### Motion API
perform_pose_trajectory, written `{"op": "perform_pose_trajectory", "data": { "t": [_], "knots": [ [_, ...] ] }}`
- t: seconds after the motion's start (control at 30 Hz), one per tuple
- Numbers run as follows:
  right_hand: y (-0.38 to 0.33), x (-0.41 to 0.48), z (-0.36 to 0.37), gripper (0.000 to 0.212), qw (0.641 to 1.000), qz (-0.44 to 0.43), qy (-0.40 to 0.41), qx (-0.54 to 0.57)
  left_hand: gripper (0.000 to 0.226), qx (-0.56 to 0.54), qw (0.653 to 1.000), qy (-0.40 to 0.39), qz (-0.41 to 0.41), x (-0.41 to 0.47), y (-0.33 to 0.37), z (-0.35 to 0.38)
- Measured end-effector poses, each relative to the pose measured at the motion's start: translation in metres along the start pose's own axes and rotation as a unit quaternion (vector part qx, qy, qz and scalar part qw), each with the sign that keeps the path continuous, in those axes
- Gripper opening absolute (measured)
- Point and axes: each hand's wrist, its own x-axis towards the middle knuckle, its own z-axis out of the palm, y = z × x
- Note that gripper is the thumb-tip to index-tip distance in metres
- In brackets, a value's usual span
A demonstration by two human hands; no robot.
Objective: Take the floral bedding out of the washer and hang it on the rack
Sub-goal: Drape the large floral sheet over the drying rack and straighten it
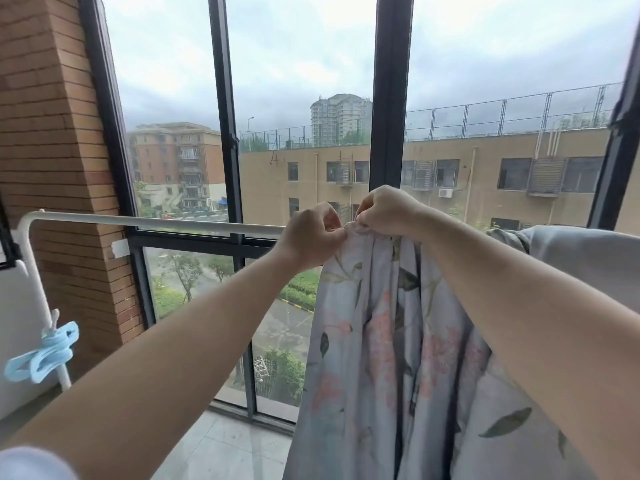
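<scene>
two hands are up at rail height, both on one piece of floral bedding (398,341). your left hand (311,237) and right hand (388,209) meet at its bunched top edge, almost touching each other. the fingers (334,233) of each are curled in, pinching the cloth. the bedding hangs from that pinch in long folds, down past the bottom of the view, between your forearms and partly under the right one. one white rack (138,221) shows. its top rail runs level from a bend at the left and passes behind your left hand, so you cannot tell whether the bedding lies over it. one grey cloth (581,258) is draped at rail height just right of your right arm. one bundle of blue clips (45,355) is tied to the rack's upright at the left; their number cannot be told. behind stand a dark window frame (391,98) and a brick wall (52,133).
</scene>
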Motion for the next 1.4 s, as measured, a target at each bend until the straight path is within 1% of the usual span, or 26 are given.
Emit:
{"op": "perform_pose_trajectory", "data": {
  "t": [0.07,0.13,0.2,0.27,0.33,0.4,0.5,0.53,0.6,0.7,0.77,0.8,0.87,0.9,0.93,1.0,1.1,1.13,1.23,1.3,1.4],
  "knots": [
    [0.005,-0.001,0.005,0.016,1.0,0.005,-0.006,-0.02,0.028,-0.022,0.999,-0.027,0.008,0.003,0.004,0.003],
    [0.008,-0.001,0.008,0.018,1.0,0.016,-0.001,-0.017,0.032,-0.009,0.998,-0.057,0.018,0.006,0.007,0.006],
    [0.01,-0.001,0.008,0.023,0.999,0.028,0.02,0.001,0.031,-0.002,0.998,-0.07,0.008,0.011,0.008,0.009],
    [0.013,-0.002,0.008,0.028,0.998,0.041,0.049,0.013,0.028,-0.018,0.997,-0.075,-0.008,0.014,0.007,0.01],
    [0.017,-0.004,0.007,0.028,0.996,0.053,0.068,0.012,0.03,-0.023,0.995,-0.099,-0.016,0.017,0.008,0.008],
    [0.019,-0.005,0.007,0.026,0.995,0.068,0.075,0.0,0.032,-0.015,0.99,-0.135,-0.037,0.022,0.012,0.008],
    [0.017,-0.008,0.006,0.023,0.99,0.098,0.083,-0.055,0.047,-0.007,0.98,-0.156,-0.125,0.033,0.022,0.007],
    [0.017,-0.01,0.005,0.021,0.987,0.11,0.086,-0.076,0.048,0.006,0.977,-0.161,-0.142,0.037,0.025,0.006],
    [0.018,-0.012,0.004,0.019,0.982,0.132,0.085,-0.106,0.042,0.028,0.971,-0.18,-0.155,0.041,0.031,0.002],
    [0.023,-0.013,0.0,0.02,0.982,0.146,0.075,-0.094,0.043,0.016,0.968,-0.197,-0.158,0.047,0.033,0.002],
    [0.026,-0.013,-0.002,0.025,0.985,0.138,0.061,-0.086,0.044,0.001,0.971,-0.181,-0.156,0.048,0.033,0.006],
    [0.027,-0.014,-0.002,0.029,0.986,0.13,0.054,-0.093,0.041,-0.03,0.973,-0.164,-0.163,0.049,0.032,0.008],
    [0.027,-0.016,0.0,0.041,0.986,0.117,0.037,-0.116,0.026,-0.106,0.97,-0.128,-0.177,0.048,0.032,0.01],
    [0.027,-0.016,0.002,0.047,0.985,0.112,0.026,-0.13,0.02,-0.127,0.968,-0.114,-0.184,0.046,0.031,0.011],
    [0.027,-0.017,0.003,0.051,0.984,0.106,0.016,-0.142,0.022,-0.133,0.969,-0.098,-0.186,0.045,0.03,0.011],
    [0.026,-0.017,0.003,0.05,0.984,0.098,0.015,-0.147,0.032,-0.088,0.978,-0.061,-0.182,0.042,0.027,0.01],
    [0.025,-0.019,0.005,0.04,0.986,0.088,0.038,-0.133,0.025,-0.006,0.985,0.018,-0.173,0.036,0.026,0.005],
    [0.025,-0.02,0.006,0.039,0.986,0.085,0.043,-0.133,0.027,0.011,0.985,0.035,-0.167,0.034,0.025,0.004],
    [0.025,-0.018,0.011,0.039,0.986,0.076,0.055,-0.141,0.042,0.056,0.986,0.08,-0.136,0.032,0.016,0.003],
    [0.025,-0.017,0.012,0.04,0.985,0.075,0.059,-0.144,0.046,0.058,0.986,0.088,-0.126,0.033,0.008,0.005],
    [0.026,-0.016,0.01,0.038,0.985,0.08,0.064,-0.138,0.041,0.094,0.985,0.066,-0.129,0.031,0.002,0.004]
  ]
}}
